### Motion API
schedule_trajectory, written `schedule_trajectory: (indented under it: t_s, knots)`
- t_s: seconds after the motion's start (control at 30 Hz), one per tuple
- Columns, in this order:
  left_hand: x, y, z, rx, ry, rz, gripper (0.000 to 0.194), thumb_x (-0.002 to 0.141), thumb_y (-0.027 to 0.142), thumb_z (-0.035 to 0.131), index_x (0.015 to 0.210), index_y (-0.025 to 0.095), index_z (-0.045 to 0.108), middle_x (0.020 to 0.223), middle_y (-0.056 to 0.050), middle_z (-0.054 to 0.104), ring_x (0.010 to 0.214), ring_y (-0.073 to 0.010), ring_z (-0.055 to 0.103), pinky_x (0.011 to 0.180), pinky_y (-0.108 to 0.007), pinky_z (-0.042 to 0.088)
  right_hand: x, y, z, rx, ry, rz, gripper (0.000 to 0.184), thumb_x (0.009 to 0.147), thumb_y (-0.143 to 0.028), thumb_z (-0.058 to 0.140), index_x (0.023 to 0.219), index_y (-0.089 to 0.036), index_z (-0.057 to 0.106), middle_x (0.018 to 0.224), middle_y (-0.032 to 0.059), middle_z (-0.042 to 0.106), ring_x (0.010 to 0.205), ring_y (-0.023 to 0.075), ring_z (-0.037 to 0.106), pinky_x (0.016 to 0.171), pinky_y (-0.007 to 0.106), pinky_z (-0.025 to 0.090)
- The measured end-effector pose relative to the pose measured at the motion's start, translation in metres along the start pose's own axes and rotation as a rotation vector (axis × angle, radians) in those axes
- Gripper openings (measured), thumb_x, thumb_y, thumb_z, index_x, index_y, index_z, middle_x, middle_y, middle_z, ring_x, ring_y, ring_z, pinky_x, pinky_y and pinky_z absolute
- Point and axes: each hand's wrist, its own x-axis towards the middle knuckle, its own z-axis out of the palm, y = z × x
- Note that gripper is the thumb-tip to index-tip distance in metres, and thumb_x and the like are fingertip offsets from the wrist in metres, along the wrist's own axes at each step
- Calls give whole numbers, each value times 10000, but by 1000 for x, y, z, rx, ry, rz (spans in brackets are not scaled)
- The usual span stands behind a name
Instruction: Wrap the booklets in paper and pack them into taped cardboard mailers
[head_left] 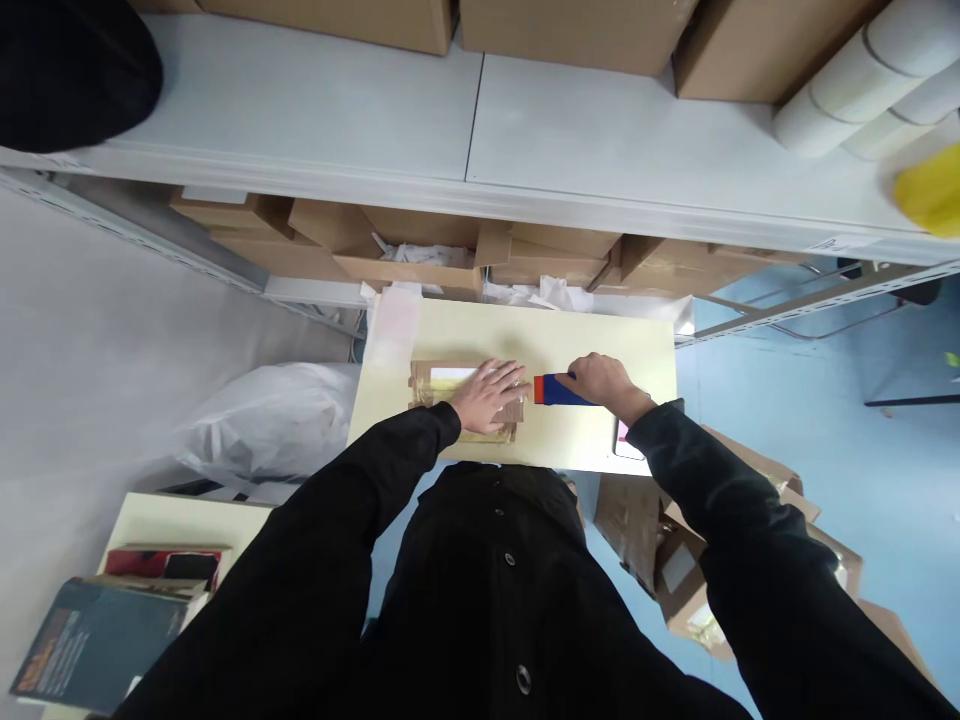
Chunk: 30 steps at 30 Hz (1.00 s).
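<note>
My left hand lies flat, fingers spread, on a small cardboard parcel with clear and yellowish tape on it. Part of a white label on the parcel shows beside the fingers. Just right of the parcel, my right hand is closed over a blue, block-like object with an orange-red end. That coloured end points at the parcel's right edge. My palm hides the rest of the object, so its exact kind is unclear. Both parcel and object are at the pale yellow tabletop.
A phone lies by the table's near right edge, partly under my right sleeve. Beyond the table stands a grey shelf with cardboard boxes and white rolls. Books are at lower left, open cartons at lower right.
</note>
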Motion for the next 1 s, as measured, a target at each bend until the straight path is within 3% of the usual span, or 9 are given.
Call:
schedule_trajectory:
  t_s: [0.17, 0.27, 0.5, 0.63, 0.8, 1.0]
  knots:
    - [-10, -8, 5, 1, 8, 11, 866, 752, 466, 614, 1494, 180, 271, 1567, -167, 224, 1455, -330, 138, 1143, -497, 60, 2, 44, 17, 61, -61, -28, 529, 940, -543, 338, 980, -191, 731, 959, 119, 720, 904, 243, 661, 758, 302, 467]
    - [-8, -6, 6, 13, 12, 8, 868, 747, 473, 616, 1491, 182, 277, 1566, -167, 229, 1455, -333, 136, 1141, -497, 61, -4, 49, 20, 54, -49, -16, 524, 944, -535, 339, 979, -187, 730, 956, 120, 720, 909, 239, 661, 770, 297, 465]
    - [-7, -5, 7, 7, 2, 15, 878, 744, 480, 620, 1482, 139, 290, 1572, -181, 196, 1459, -339, 102, 1150, -498, 41, -13, -13, 7, -8, 1, 87, 581, 940, -545, 327, 1020, -122, 718, 985, 202, 699, 917, 298, 674, 746, 348, 488]
    - [-24, -6, 7, -11, 42, -128, 1014, 724, 586, 618, 1509, 102, 197, 1581, -214, 111, 1459, -379, 54, 1145, -541, 31, -15, -41, -1, -37, 34, 74, 477, 949, -437, 368, 1042, -120, 711, 1013, 207, 699, 929, 286, 677, 757, 340, 490]
    - [-52, -6, 11, -7, 67, -393, 1071, 690, 649, 634, 1516, 134, 189, 1573, -242, 101, 1446, -434, 36, 1094, -659, -13, -15, -62, -6, -50, 34, 49, 425, 950, -333, 364, 1052, -119, 717, 1031, 225, 695, 912, 282, 686, 736, 348, 501]
    - [-55, -7, 12, -23, 47, -419, 1084, 680, 612, 667, 1518, 127, 180, 1567, -250, 115, 1446, -432, 50, 1092, -662, -4, -5, -75, 0, -55, 59, 20, 341, 905, -213, 421, 1047, -110, 714, 1019, 231, 700, 909, 288, 691, 764, 375, 509]
